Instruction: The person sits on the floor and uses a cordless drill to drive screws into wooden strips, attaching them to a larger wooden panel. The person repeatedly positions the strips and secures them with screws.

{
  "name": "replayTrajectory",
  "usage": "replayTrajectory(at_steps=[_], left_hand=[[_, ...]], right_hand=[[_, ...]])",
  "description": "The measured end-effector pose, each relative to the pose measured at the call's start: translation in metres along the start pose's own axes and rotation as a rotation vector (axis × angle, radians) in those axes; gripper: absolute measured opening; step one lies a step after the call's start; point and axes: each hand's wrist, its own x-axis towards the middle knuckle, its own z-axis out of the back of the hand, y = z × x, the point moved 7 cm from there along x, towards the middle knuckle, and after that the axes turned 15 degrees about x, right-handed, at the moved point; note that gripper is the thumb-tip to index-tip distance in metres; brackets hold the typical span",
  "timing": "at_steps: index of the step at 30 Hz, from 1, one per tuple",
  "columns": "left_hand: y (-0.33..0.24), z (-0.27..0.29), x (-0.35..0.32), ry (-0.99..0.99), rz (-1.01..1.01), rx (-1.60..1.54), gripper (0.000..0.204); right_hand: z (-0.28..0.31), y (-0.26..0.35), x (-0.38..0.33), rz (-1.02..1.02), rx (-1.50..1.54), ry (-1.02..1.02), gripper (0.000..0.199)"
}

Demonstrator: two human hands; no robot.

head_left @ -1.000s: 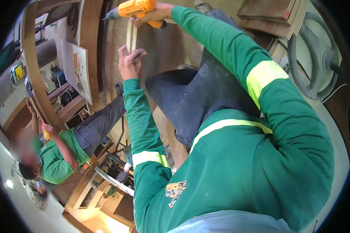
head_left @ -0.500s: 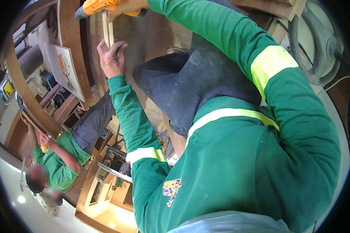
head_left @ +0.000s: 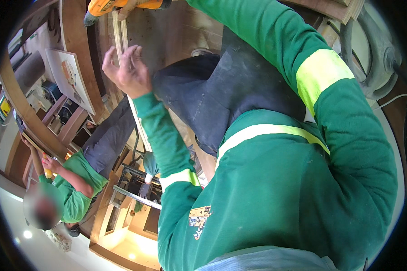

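At the top edge, my right hand (head_left: 130, 7) is closed around an orange cordless drill (head_left: 102, 7), its dark nose pointing left; part of the hand and drill is cut off. Right below it, a thin, pale wooden strip (head_left: 118, 34) runs lengthwise, passing behind my left hand (head_left: 130, 76) and showing again beside my left forearm. The left hand is open, its fingers apart and loosely bent over the strip. Whether a fingertip touches the wood I cannot tell.
A co-worker in a green shirt (head_left: 82, 168) holds a tool near a wooden frame beam (head_left: 34, 119) on the left. A white panel (head_left: 72, 81) leans nearby. A grey hose (head_left: 371, 58) coils at the upper right, beside stacked boards (head_left: 332, 8).
My left hand has loosened from the wooden strip and spread its fingers, shifting slightly. More of the strip shows beside my forearm. The drill has moved slightly up and left.
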Motion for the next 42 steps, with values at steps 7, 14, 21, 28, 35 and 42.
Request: replayTrajectory(at_steps=[7,14,21,28,35,42], left_hand=[[-0.047,-0.130,-0.062,0.336,0.961,-1.185,0.021],[-0.004,-0.238,-0.057,0.025,1.368,-1.754,0.029],[0.001,-0.277,-0.057,0.064,1.497,-1.853,0.025],[0.019,-0.308,-0.061,0.056,1.579,-1.892,0.016],[0.000,-0.291,-0.035,-0.081,1.742,-1.843,0.015],[0.006,-0.327,-0.052,0.129,1.533,-1.905,0.019]], right_hand=[[-0.001,-0.003,0.006,0.066,0.041,-0.002,0.051],[-0.001,0.004,-0.003,0.009,-0.026,-0.046,0.055],[-0.004,0.004,-0.001,0.050,0.017,-0.037,0.055],[-0.011,0.014,-0.007,0.026,-0.063,-0.060,0.057],[-0.001,0.007,-0.005,0.050,-0.053,-0.066,0.056],[-0.003,0.002,-0.001,0.059,0.009,-0.049,0.056]])
